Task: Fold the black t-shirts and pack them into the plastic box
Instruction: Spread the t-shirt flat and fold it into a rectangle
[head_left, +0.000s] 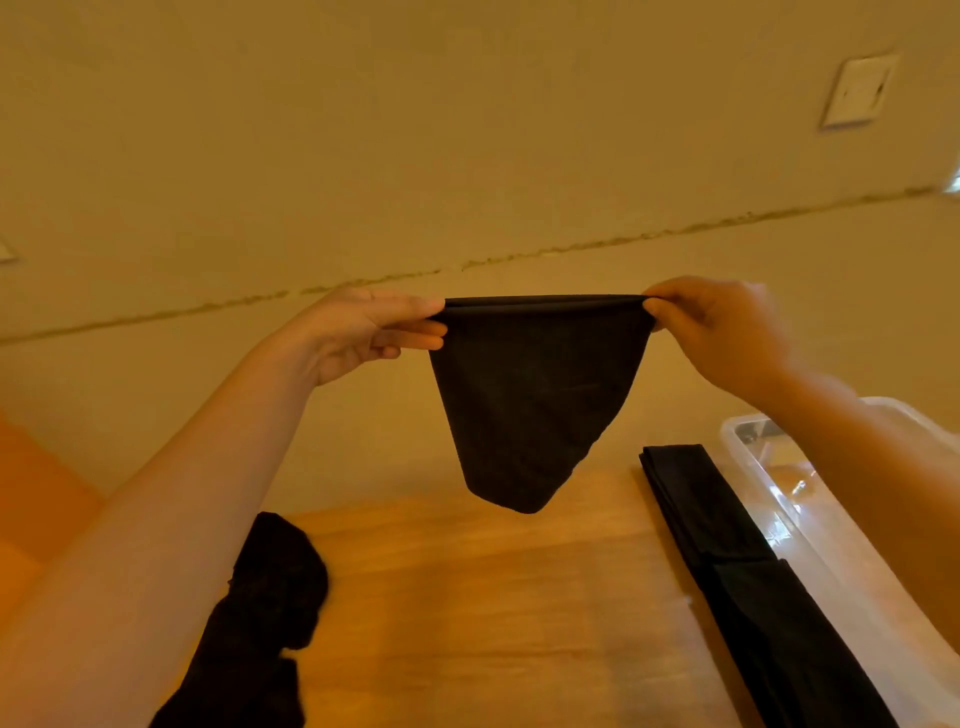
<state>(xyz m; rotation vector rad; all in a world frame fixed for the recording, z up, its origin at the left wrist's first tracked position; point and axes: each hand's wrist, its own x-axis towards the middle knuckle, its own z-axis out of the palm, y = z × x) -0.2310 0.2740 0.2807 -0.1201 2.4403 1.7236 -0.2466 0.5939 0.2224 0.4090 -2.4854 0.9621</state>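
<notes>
A person's left hand (363, 332) and right hand (727, 332) each pinch one end of the taut top edge of a black fabric t-shirt (530, 400), holding it in the air above a light wooden table (467, 597) so that it hangs to a rounded point. A folded black t-shirt (737, 561) lies flat just beside the clear plastic box (748, 457) at the right. A crumpled heap of black t-shirts (265, 613) sits at the table's left.
</notes>
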